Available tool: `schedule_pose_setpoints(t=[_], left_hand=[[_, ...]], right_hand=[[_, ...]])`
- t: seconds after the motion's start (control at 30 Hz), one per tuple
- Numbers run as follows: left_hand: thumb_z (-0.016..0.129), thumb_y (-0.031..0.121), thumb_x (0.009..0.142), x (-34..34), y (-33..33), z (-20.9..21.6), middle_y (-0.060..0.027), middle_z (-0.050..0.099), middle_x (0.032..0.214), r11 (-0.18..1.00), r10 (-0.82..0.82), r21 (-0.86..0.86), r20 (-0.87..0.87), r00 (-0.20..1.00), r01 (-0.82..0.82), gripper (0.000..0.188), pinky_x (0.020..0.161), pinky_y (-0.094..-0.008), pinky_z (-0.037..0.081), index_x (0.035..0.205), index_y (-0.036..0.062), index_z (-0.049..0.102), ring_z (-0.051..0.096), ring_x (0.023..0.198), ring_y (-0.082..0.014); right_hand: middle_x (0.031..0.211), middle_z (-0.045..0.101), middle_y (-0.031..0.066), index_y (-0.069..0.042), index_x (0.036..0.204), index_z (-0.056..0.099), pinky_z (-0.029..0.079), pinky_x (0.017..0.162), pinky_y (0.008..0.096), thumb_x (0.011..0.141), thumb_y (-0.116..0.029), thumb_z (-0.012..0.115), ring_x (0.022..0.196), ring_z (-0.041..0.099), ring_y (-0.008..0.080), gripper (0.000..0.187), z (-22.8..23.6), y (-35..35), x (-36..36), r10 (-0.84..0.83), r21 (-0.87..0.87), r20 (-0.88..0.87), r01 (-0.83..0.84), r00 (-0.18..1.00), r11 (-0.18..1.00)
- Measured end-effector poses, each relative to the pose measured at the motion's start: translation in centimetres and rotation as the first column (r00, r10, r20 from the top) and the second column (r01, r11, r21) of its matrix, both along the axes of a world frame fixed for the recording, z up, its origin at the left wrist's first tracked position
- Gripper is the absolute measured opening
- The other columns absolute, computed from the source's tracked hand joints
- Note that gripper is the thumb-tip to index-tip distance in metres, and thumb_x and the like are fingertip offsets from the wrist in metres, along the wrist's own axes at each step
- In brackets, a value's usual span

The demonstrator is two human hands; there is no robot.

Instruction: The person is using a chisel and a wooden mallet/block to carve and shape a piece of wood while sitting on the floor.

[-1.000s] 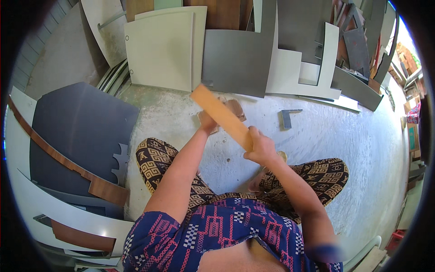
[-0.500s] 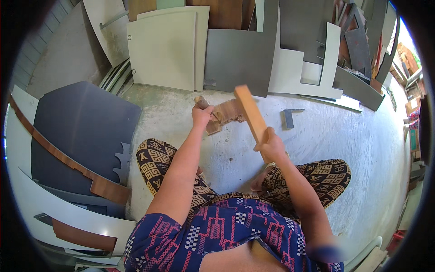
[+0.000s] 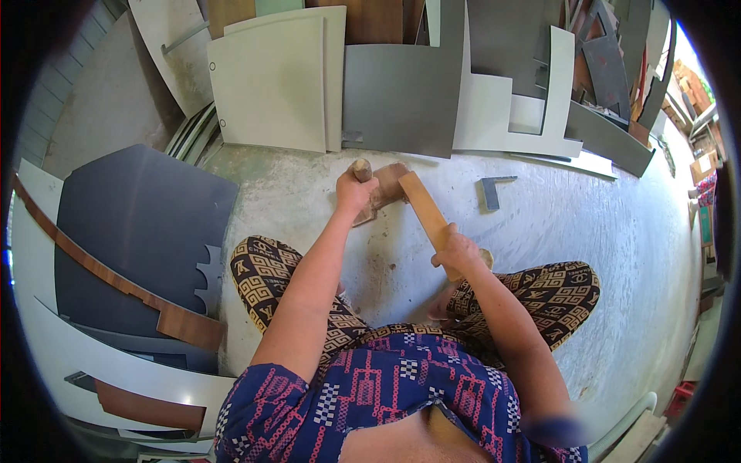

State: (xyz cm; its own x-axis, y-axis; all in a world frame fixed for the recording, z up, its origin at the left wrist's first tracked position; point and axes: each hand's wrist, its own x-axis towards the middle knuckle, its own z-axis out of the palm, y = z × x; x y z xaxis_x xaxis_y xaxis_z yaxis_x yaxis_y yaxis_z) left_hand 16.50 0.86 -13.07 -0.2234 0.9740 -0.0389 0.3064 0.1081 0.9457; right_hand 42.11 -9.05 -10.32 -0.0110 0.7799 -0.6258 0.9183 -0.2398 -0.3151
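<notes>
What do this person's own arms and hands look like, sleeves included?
The left hand and right hand wear no gloves; the left forearm and right forearm are bare. The left sleeve is short, navy blue, patterned in pink with white checks; the right sleeve is blurred.

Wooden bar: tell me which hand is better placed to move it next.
Probably the right hand: it grips the wooden bar near the end closest to the body. The left hand is occupied, holding a round-ended handle.
</notes>
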Motion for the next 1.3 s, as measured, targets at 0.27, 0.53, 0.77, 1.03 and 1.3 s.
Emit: schedule_pose_setpoints(t=[0.27,0.53,0.77,1.03,1.3], left_hand=[[0.074,0.016,0.069,-0.3,0.3,-2.1,-0.0113,0.069,0.082,1.0,0.008,0.009,0.021,1.0,-0.008,0.027,0.071,-0.0344,0.051,0.087,-0.0015,0.064,0.065,0.075,-0.0208],[0.074,0.016,0.068,-0.6,0.4,-2.3,-0.0109,0.069,0.083,0.999,-0.006,-0.033,0.042,0.999,0.007,0.029,0.071,-0.0339,0.051,0.089,-0.001,0.064,0.065,0.075,-0.0202],[0.075,0.017,0.068,-0.8,0.3,-2.2,-0.0097,0.069,0.085,1.0,-0.005,-0.004,-0.026,1.0,0.005,0.03,0.072,-0.0329,0.052,0.092,0.0005,0.065,0.065,0.078,-0.0199],[0.075,0.021,0.068,0.0,-0.2,-2.1,-0.013,0.07,0.088,1.0,0.02,-0.002,-0.008,1.0,-0.02,0.034,0.075,-0.0353,0.052,0.094,0.001,0.066,0.067,0.082,-0.0244],[0.074,0.019,0.068,0.0,-0.8,-1.5,-0.0106,0.071,0.091,0.999,-0.031,-0.029,-0.029,0.999,0.03,0.036,0.077,-0.0334,0.052,0.1,0.0039,0.067,0.067,0.082,-0.019]], right_hand=[[0.1,0.065,0.0214,-0.004,0.12,0.036,0.051,0.084,0.0424,0.055,-0.029,0.08,0.097,0.064,0.0387,0.082,-0.3,0.3,0.3,0.002,-0.019,-0.002,-0.002,1.0,1.0],[0.099,0.065,0.0213,-0.003,0.121,0.036,0.051,0.083,0.0422,0.054,-0.03,0.08,0.097,0.064,0.0384,0.085,0.0,0.4,0.2,0.003,-0.012,-0.005,-0.003,1.0,1.0],[0.099,0.065,0.0216,-0.003,0.12,0.036,0.051,0.083,0.0423,0.054,-0.03,0.08,0.097,0.063,0.0392,0.084,-0.6,0.4,0.4,-0.001,-0.004,-0.014,0.001,1.0,1.0],[0.099,0.065,0.0227,-0.002,0.118,0.04,0.051,0.083,0.0431,0.054,-0.03,0.08,0.098,0.063,0.0394,0.08,-0.1,0.6,0.4,-0.005,0.004,-0.002,0.005,1.0,1.0],[0.098,0.064,0.0233,-0.001,0.125,0.041,0.05,0.078,0.0436,0.056,-0.029,0.078,0.092,0.064,0.0397,0.083,8.7,0.1,-1.1,0.014,0.388,-0.46,0.187,0.888,0.902]])
